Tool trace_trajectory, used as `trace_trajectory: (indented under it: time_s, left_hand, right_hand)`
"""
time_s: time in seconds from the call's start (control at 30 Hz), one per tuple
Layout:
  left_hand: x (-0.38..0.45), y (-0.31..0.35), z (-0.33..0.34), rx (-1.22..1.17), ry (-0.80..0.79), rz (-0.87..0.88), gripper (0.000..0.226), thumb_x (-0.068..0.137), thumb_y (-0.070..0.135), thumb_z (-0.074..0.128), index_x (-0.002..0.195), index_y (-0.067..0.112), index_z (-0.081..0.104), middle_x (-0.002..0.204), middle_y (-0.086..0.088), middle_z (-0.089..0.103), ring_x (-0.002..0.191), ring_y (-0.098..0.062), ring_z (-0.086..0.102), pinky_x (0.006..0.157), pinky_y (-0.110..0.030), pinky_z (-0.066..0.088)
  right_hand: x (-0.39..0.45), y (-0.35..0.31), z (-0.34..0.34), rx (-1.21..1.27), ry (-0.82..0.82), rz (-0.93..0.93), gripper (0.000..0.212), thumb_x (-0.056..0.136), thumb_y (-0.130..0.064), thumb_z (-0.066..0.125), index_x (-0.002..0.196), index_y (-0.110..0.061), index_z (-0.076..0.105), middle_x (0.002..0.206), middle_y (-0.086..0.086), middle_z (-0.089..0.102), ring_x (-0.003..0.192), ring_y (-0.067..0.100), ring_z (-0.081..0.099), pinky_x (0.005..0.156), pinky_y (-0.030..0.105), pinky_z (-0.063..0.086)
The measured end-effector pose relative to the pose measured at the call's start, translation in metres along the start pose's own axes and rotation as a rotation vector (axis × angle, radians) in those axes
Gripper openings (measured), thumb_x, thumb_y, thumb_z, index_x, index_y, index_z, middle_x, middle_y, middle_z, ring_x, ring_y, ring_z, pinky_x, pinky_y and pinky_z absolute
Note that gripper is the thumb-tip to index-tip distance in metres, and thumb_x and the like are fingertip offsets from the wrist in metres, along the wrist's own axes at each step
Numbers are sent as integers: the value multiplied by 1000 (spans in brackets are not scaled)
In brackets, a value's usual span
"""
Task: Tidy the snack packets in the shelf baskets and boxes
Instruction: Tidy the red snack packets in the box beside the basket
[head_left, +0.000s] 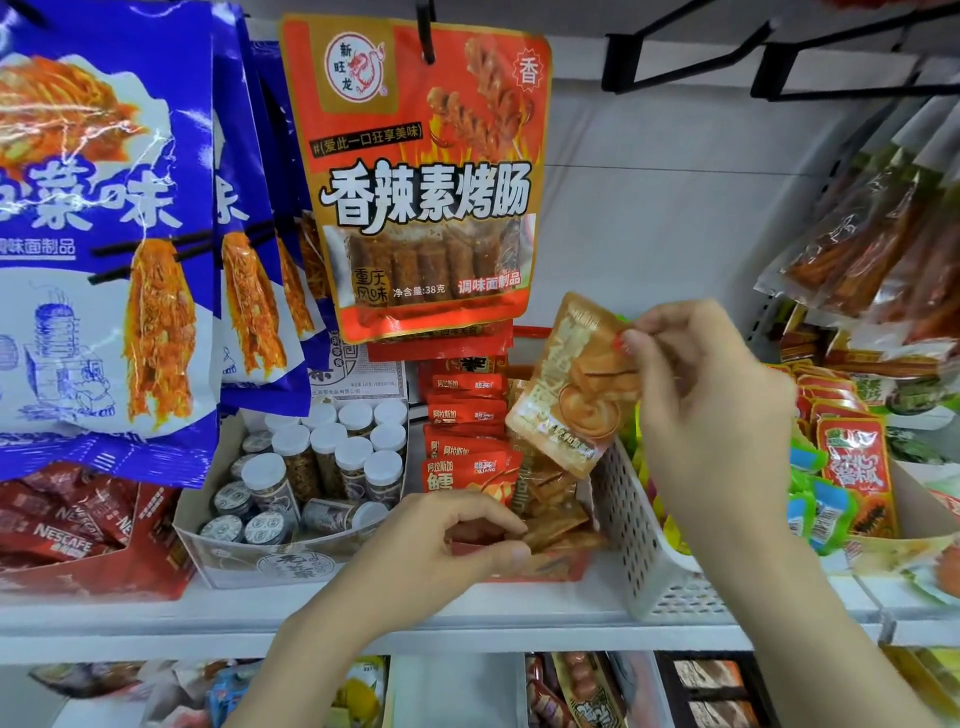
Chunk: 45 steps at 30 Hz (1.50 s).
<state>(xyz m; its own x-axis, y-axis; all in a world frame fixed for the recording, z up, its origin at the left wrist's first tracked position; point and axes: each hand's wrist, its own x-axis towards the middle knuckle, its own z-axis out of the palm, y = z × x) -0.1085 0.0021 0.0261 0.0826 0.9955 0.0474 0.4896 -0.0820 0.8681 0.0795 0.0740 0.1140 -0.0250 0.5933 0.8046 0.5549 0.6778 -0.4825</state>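
Tan foil snack packet pinched aloft by right hand; left hand grips loose orange packets in red box. Tidying midway; jumble remains.

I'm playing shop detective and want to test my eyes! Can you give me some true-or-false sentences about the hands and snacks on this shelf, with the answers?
1. The right hand pinches an orange-tan snack packet by its top edge. True.
2. The left hand is lifting one of the white-capped jars. False: it holds small packets at the front of the red box; the jars sit untouched in their own box to the left.
3. A white perforated basket stands just right of the red box. True.
4. The big red sausage-picture bag lies flat on the shelf. False: it hangs from a hook above the shelf.
5. Blue bags hang on the left. True.
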Motion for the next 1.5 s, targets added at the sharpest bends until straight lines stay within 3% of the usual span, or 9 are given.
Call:
trace_trajectory:
  time_s: [0.17, 0.4, 0.5, 0.7, 0.87, 1.03, 1.23, 1.4, 1.5]
  left_hand:
    - [0, 2, 1, -36, 20, -22, 20, 80, 49, 69, 96, 39, 74, 98, 22, 71, 94, 4, 65, 79, -10, 47]
    - [6, 18, 3, -567, 253, -20, 35, 81, 49, 65, 106, 25, 72, 103, -2, 75, 98, -18, 71, 85, -27, 57]
    - [6, 22, 3, -620, 280, -9, 26, 75, 39, 73, 93, 21, 77, 96, -8, 76, 91, -23, 73, 77, -24, 57]
    - [3, 25, 0, -675, 210, 20, 30, 74, 34, 73, 99, 18, 77, 101, -10, 76, 94, -22, 73, 76, -20, 56]
    - [0, 28, -4, -788, 146, 2, 26, 90, 27, 56, 103, 17, 76, 112, -11, 73, 104, -22, 69, 81, -23, 56]
    - [-3, 41, -3, -1308, -115, -132, 65, 93, 59, 39, 123, 9, 67, 131, -22, 61, 116, -34, 63, 91, -44, 55]
    - [-2, 39, 6, -1301, -159, -214, 41, 70, 19, 85, 104, -1, 74, 84, -12, 69, 68, -18, 67, 65, -30, 58]
    - [5, 30, 3, -924, 303, -217, 23, 64, 26, 77, 83, 13, 77, 90, -12, 73, 75, -16, 69, 65, -26, 58]
    - [1, 29, 4, -751, 415, -166, 24, 61, 37, 78, 79, 21, 77, 78, -1, 72, 73, -11, 67, 66, -23, 53]
  right_hand:
    - [12, 8, -10, 60, 17, 72, 3, 94, -20, 63, 92, -18, 63, 75, -25, 64, 72, -1, 66, 67, 25, 52]
    - [11, 6, -1, 249, -189, 206, 13, 87, -19, 71, 82, -31, 68, 73, -27, 70, 68, -9, 67, 64, 8, 49]
    - [10, 8, 1, 328, -216, 306, 11, 87, -20, 72, 82, -30, 70, 72, -20, 72, 68, -5, 68, 66, 17, 56]
    - [11, 15, 0, 323, -207, 424, 5, 88, -26, 70, 84, -26, 74, 72, -11, 75, 74, 6, 72, 77, 43, 59]
    - [12, 13, 1, 379, -198, 464, 5, 89, -21, 69, 86, -22, 73, 73, -7, 75, 73, 8, 72, 75, 37, 60]
    - [3, 0, 12, 782, -275, 619, 8, 90, -12, 64, 85, -15, 68, 71, -1, 72, 66, 9, 63, 62, 22, 53]
    - [-6, -3, 24, 858, -354, 641, 10, 93, -15, 62, 96, -12, 71, 89, 2, 72, 84, 14, 65, 80, 34, 54]
    - [2, 4, 13, 1077, -493, 887, 41, 96, -40, 49, 108, -6, 68, 104, 13, 74, 96, 21, 71, 77, 30, 60]
    - [-1, 6, 13, 905, -512, 787, 30, 92, -25, 59, 106, -1, 70, 94, 10, 76, 87, 20, 74, 71, 25, 59]
